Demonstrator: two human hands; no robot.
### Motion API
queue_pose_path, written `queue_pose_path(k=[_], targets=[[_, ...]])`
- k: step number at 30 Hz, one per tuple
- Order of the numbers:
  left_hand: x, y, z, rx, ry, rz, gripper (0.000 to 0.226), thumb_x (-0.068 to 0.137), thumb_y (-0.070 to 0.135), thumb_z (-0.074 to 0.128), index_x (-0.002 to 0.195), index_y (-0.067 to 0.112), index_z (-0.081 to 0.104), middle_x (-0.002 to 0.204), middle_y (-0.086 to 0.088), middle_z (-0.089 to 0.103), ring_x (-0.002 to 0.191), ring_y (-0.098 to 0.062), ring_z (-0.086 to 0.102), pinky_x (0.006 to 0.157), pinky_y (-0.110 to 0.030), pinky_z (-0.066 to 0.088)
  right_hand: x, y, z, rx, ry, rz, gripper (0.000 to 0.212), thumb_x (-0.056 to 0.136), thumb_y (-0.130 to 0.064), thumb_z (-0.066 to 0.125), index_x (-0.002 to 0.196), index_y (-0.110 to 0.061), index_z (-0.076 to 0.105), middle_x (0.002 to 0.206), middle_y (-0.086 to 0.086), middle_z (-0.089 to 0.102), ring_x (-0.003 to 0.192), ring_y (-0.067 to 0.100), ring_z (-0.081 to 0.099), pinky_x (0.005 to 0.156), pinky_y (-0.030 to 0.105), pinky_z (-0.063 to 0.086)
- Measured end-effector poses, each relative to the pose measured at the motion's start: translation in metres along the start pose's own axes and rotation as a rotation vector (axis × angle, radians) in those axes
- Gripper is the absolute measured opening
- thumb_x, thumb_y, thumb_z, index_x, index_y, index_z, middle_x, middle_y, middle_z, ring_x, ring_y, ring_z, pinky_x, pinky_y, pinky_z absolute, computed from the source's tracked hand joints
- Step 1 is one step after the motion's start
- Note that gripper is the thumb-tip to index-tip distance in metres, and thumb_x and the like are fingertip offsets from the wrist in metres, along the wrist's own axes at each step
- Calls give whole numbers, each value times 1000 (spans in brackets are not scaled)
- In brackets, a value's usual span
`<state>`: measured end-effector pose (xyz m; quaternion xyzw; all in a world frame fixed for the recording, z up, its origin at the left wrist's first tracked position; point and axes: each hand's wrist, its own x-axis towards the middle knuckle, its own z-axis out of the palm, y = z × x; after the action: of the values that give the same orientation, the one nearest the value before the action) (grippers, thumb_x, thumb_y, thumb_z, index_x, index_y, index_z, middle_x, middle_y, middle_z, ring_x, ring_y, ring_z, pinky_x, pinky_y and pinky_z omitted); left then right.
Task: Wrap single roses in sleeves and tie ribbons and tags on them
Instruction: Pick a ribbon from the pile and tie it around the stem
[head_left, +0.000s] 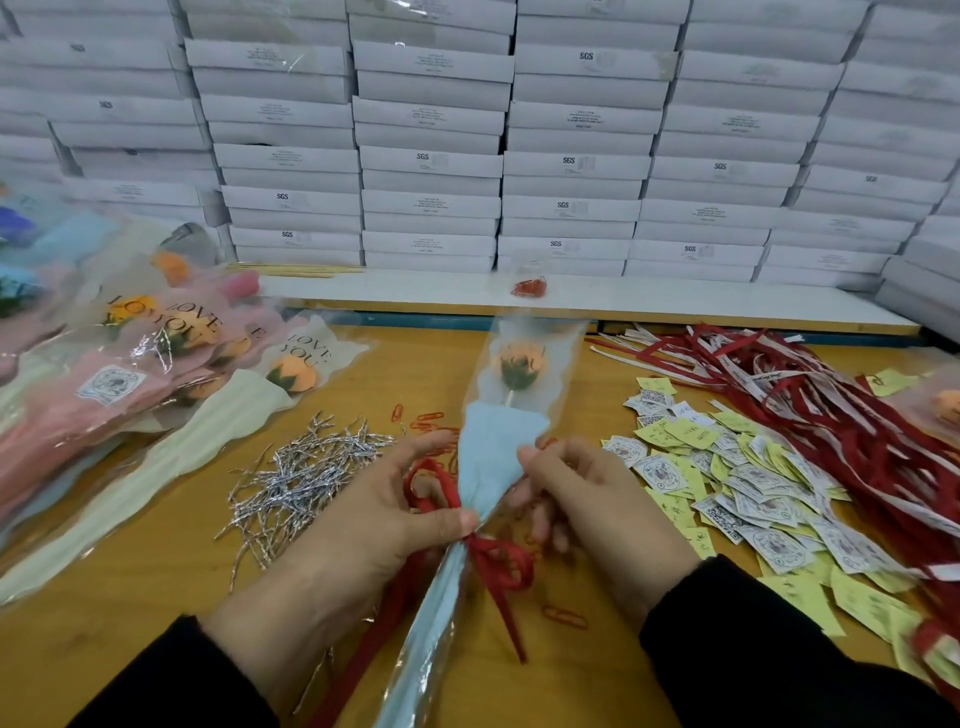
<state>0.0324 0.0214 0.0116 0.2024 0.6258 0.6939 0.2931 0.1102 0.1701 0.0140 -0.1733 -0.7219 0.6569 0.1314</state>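
The left hand (363, 509) pinches the red ribbon (498, 561) at the neck of the sleeved rose (519, 364), held above the near tabletop (130, 613); the right hand (597, 514) grips the blue sleeve (493, 457), perhaps a ribbon end too; tags (727, 483) lie right.

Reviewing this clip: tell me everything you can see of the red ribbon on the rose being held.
The red ribbon is a narrow, matte, fabric-like band tied round the pinched neck of the blue-lined clear sleeve. Loops stand out on both sides of the knot, and tails trail down towards the wooden table. The left hand pinches the knot area; the right hand holds the sleeve beside it.
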Motion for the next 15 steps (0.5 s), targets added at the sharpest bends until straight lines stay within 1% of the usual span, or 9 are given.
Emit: queue_pose_path(k=[2, 4, 5, 7, 10, 11, 13, 14, 15], targets=[[-1, 1, -2, 22, -26, -10, 75, 50, -6, 70, 120, 19, 54, 52, 6, 54, 61, -24, 55, 75, -45, 48, 9, 4, -2, 105, 75, 60, 33, 88, -36, 57, 98, -5, 52, 65, 2, 67, 41, 11, 46, 38, 19, 34], [-3, 4, -4, 26, -61, -26, 75, 50, -6, 70, 119, 18, 54, 53, 7, 53, 57, -19, 57, 62, -34, 53, 15, 5, -4, 195, 84, 100, 35, 88, -38, 58, 103, -7, 53, 66, 3, 69, 39, 9, 45, 35, 18, 33], [-3, 5, -6, 28, -80, -34, 74, 50, -6, 71, 118, 19, 55, 56, 5, 53, 60, -20, 59, 60, -31, 55, 16, 6, -6, 227, 80, 107, 34, 88, -38, 58, 102, -7, 55, 68, 5, 70, 38, 9, 45, 34, 17, 32], [-4, 8, -8, 23, -133, -60, 73, 51, -9, 74, 117, 18, 58, 66, -2, 52, 69, -27, 61, 66, -32, 57, 18, 8, -8, 268, 75, 100, 30, 89, -32, 58, 98, -3, 59, 73, 7, 67, 38, 8, 44, 33, 16, 31], [-5, 12, -8, 77, -213, -105, 71, 51, -13, 79, 111, 21, 62, 65, -3, 55, 77, -38, 63, 80, -43, 54, 17, 10, -8, 303, 65, 75, 15, 88, -17, 60, 88, -2, 58, 57, 5, 57, 37, 7, 44, 34, 16, 31], [-5, 13, -8, 91, -226, -122, 69, 52, -13, 79, 110, 21, 63, 66, -4, 55, 78, -40, 63, 81, -44, 54, 16, 9, -8, 318, 60, 70, 10, 88, -13, 61, 87, -3, 57, 51, 3, 55, 36, 7, 45, 34, 16, 33], [-5, 21, -8, 81, -241, -153, 60, 59, -6, 75, 112, 18, 61, 74, -15, 60, 76, -38, 65, 70, -40, 56, 12, 8, -4, 355, 41, 59, 5, 87, -7, 60, 85, -4, 56, 47, 1, 57, 36, 7, 48, 35, 16, 36], [-5, 26, -6, 98, -236, -157, 53, 63, 4, 73, 114, 15, 61, 78, -19, 64, 73, -33, 66, 62, -35, 56, 10, 8, -2, 365, 26, 52, 5, 87, -5, 61, 84, -5, 56, 48, 0, 58, 36, 7, 49, 36, 16, 38], [-4, 30, -5, 147, -217, -150, 46, 67, 14, 70, 112, 12, 61, 75, -19, 66, 65, -25, 64, 53, -27, 52, 7, 9, 2, 364, 6, 42, 5, 86, -5, 61, 84, -6, 57, 49, 0, 60, 36, 8, 50, 36, 16, 39]])
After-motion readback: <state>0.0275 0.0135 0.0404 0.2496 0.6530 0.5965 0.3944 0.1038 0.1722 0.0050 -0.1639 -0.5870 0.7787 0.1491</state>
